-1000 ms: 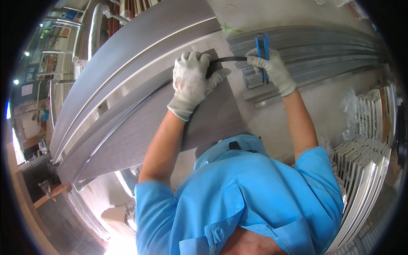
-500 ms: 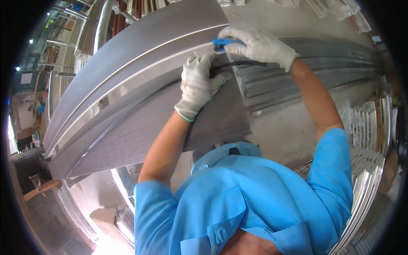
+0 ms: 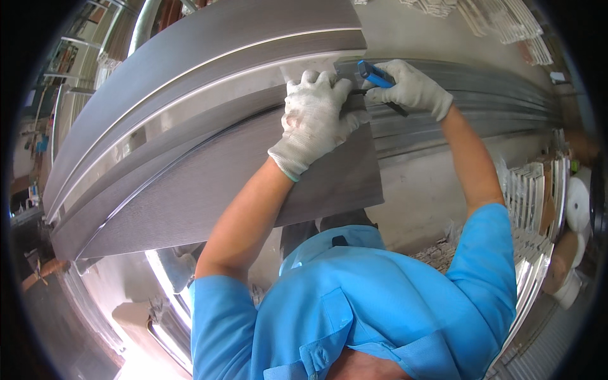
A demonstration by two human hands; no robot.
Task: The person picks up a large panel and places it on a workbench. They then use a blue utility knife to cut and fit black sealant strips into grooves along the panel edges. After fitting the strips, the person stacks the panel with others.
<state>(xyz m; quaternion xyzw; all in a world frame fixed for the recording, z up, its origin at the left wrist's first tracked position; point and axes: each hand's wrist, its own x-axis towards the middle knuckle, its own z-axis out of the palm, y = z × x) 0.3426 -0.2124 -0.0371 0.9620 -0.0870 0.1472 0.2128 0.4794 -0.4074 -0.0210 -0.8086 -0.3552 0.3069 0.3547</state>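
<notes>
Left hand (image 3: 315, 120), white work glove, lies flat with fingers spread on the end of a long grey metal profile (image 3: 209, 183); grip open, pressing, holding nothing. Right hand (image 3: 411, 88), gloved too, grip closed round a blue-handled tool (image 3: 375, 75), its dark tip at the profile's end beside the left fingers. More grey profiles (image 3: 481, 107) lie just beyond.

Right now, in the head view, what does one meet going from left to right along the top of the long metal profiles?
Long grey brushed-metal profile → left hand in a white knit glove → blue-handled tool → right hand in a white knit glove → stacked silver metal strips.
</notes>
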